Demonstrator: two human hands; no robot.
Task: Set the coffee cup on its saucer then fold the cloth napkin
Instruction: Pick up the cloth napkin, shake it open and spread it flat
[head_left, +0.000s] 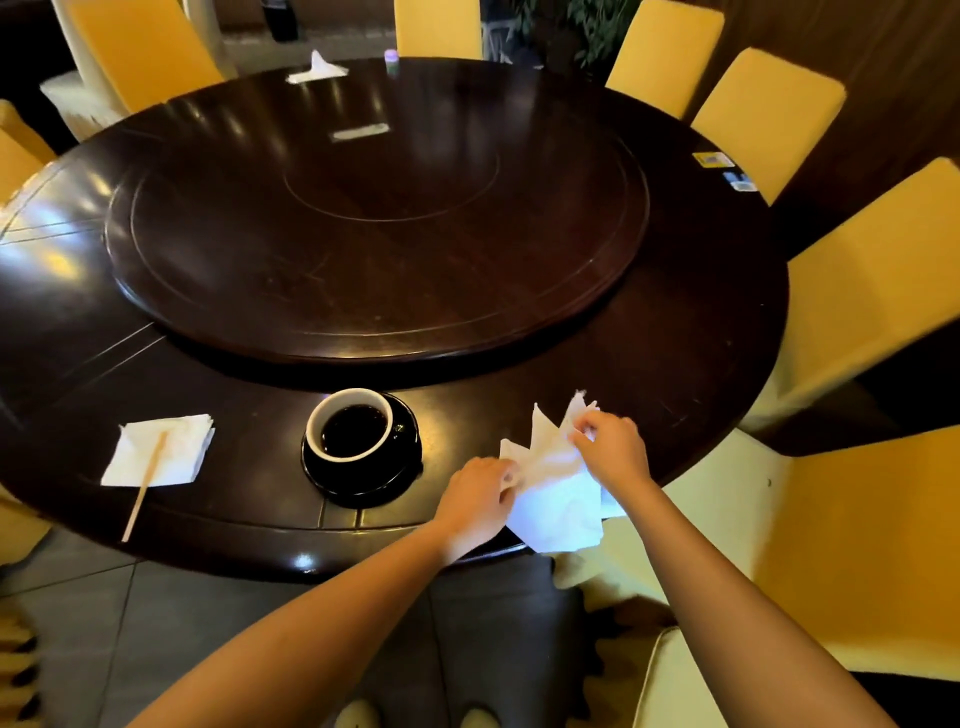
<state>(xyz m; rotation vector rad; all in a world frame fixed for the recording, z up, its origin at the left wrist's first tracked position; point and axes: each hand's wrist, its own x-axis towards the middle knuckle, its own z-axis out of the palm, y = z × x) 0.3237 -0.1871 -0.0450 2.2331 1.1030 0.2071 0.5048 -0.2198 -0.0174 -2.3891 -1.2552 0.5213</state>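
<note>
Cup: the coffee cup (349, 423) stands on its saucer (363, 483), so by my reading the first step is done.
Napkin: the white napkin (558, 493) lies rumpled at the near edge of the worktop (623, 364), right of the saucer, with its near corner hanging over the edge.
Relation: it sits between both hands. Its long axis runs from the far raised corners towards the person.
Left hand: the left hand (478, 504) pinches the napkin's left edge.
Right hand: the right hand (615, 449) pinches a far corner, lifted off the worktop.
Next: the fold likely brings the far corner towards the near one.
</note>
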